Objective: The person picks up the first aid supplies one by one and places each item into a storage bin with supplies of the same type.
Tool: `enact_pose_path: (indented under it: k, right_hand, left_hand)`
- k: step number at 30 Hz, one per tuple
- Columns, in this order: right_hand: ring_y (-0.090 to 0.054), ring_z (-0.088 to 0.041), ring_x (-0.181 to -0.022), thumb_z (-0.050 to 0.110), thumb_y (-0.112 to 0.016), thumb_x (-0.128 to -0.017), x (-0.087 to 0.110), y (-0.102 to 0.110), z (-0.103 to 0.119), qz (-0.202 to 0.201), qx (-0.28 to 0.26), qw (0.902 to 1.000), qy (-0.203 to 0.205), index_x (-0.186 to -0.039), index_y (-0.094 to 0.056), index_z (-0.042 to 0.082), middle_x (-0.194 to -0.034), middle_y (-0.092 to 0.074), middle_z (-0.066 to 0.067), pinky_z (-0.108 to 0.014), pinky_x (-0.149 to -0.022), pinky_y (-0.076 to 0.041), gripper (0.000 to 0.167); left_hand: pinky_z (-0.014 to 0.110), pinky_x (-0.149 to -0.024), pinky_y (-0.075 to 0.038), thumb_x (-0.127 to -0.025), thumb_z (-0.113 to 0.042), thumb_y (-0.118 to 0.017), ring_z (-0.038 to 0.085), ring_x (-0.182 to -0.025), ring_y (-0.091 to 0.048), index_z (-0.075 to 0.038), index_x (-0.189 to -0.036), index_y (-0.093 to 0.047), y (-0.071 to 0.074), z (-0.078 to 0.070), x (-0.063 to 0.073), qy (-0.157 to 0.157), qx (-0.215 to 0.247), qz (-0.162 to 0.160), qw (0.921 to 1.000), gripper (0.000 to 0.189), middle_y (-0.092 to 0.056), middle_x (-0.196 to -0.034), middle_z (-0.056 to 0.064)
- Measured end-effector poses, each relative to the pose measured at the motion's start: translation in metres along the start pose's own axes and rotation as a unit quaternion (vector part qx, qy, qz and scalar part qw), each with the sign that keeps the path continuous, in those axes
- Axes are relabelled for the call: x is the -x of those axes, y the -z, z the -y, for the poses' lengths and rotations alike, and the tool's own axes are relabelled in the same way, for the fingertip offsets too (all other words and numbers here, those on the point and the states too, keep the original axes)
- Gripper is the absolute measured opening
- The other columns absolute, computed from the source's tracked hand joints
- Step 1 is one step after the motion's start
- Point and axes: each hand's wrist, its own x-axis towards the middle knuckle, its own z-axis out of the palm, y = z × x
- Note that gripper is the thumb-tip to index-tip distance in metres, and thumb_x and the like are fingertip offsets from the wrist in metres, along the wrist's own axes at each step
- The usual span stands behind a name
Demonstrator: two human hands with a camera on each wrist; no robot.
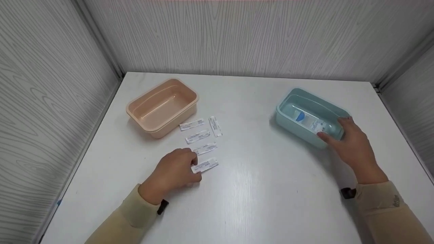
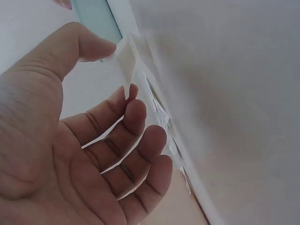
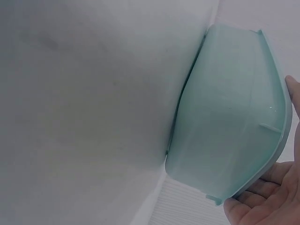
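Note:
My left hand (image 1: 178, 169) pinches a slim white printed packet (image 1: 207, 165) between thumb and index finger. In the left wrist view this packet (image 2: 126, 63) looks bent, and the other fingers curl loosely beside it. Several similar packets lie just beyond, one of them a turned packet (image 1: 215, 126). At the right, my right hand (image 1: 354, 145) grips the near end of a blue-green plastic basin (image 1: 295, 127), thumb on one side of the rim and fingers on the other. Inside the basin lies a white pack with blue print (image 1: 310, 121).
A peach plastic basin (image 1: 152, 130) stands at the back left, close to the packets. All this is on a white table (image 1: 251, 200). Grey wood-grain panels (image 1: 237, 37) rise behind the table and on both sides.

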Motion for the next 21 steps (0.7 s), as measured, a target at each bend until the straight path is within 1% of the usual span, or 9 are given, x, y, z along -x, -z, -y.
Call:
enact_pose_path:
  k: [3, 6, 9, 11, 17, 21]
  right_hand:
    - [-0.014, -0.064, -0.170, 0.077, -0.067, -0.102, 0.002, 0.000, 0.000, 0.000, 0.002, 1.0000, -0.003, -0.177, -0.023, -0.004, -0.185, -0.005, -0.036, -0.085, -0.128, -0.025, 0.119]
    - [-0.014, -0.063, -0.170, 0.077, -0.067, -0.102, 0.003, 0.000, -0.001, 0.002, 0.003, 1.0000, -0.007, -0.177, -0.022, -0.006, -0.185, -0.004, -0.036, -0.084, -0.129, -0.024, 0.120]
    - [-0.014, -0.063, -0.171, 0.077, -0.067, -0.102, 0.003, 0.001, -0.002, 0.003, 0.000, 0.9999, -0.010, -0.177, -0.022, -0.005, -0.186, -0.003, -0.035, -0.085, -0.129, -0.025, 0.120]
    - [-0.014, -0.064, -0.171, 0.077, -0.067, -0.102, 0.003, 0.001, -0.002, 0.004, 0.000, 0.9999, -0.013, -0.177, -0.021, -0.005, -0.186, -0.003, -0.035, -0.085, -0.128, -0.024, 0.120]
    - [-0.013, -0.064, -0.170, 0.076, -0.067, -0.103, 0.005, 0.003, -0.004, 0.002, 0.005, 0.9999, -0.013, -0.177, -0.022, -0.005, -0.185, -0.003, -0.035, -0.086, -0.128, -0.024, 0.118]
    - [-0.013, -0.064, -0.170, 0.075, -0.067, -0.104, 0.007, 0.005, -0.006, -0.001, 0.005, 0.9999, -0.014, -0.177, -0.022, -0.004, -0.185, -0.003, -0.036, -0.086, -0.127, -0.025, 0.117]
  left_hand:
    - [0.039, -0.085, -0.055, -0.090, -0.031, -0.090, 0.021, -0.091, -0.060, -0.013, -0.103, -0.078, 0.008, 0.004, 0.002, -0.001, 0.003, -0.016, 0.9999, 0.026, -0.069, -0.096, -0.003]
    - [0.039, -0.086, -0.057, -0.090, -0.031, -0.090, 0.022, -0.094, -0.061, -0.012, -0.106, -0.078, 0.019, 0.007, 0.004, 0.001, 0.011, -0.035, 0.9993, 0.027, -0.072, -0.101, -0.002]
    - [0.040, -0.088, -0.059, -0.092, -0.030, -0.090, 0.023, -0.097, -0.063, -0.009, -0.113, -0.079, 0.035, 0.010, 0.007, 0.005, 0.020, -0.055, 0.9983, 0.031, -0.074, -0.109, 0.001]
    - [0.040, -0.086, -0.060, -0.093, -0.028, -0.089, 0.025, -0.098, -0.065, -0.008, -0.117, -0.078, 0.047, 0.014, 0.009, 0.009, 0.029, -0.071, 0.9970, 0.033, -0.074, -0.113, 0.003]
    - [0.041, -0.081, -0.057, -0.094, -0.026, -0.086, 0.028, -0.096, -0.066, -0.005, -0.115, -0.077, 0.079, 0.032, 0.008, 0.012, 0.041, -0.133, 0.9902, 0.031, -0.075, -0.112, 0.009]
    - [0.045, -0.081, -0.056, -0.095, -0.028, -0.082, 0.030, -0.095, -0.067, -0.004, -0.115, -0.077, 0.095, 0.044, 0.001, 0.023, 0.050, -0.167, 0.9843, 0.032, -0.076, -0.114, 0.012]
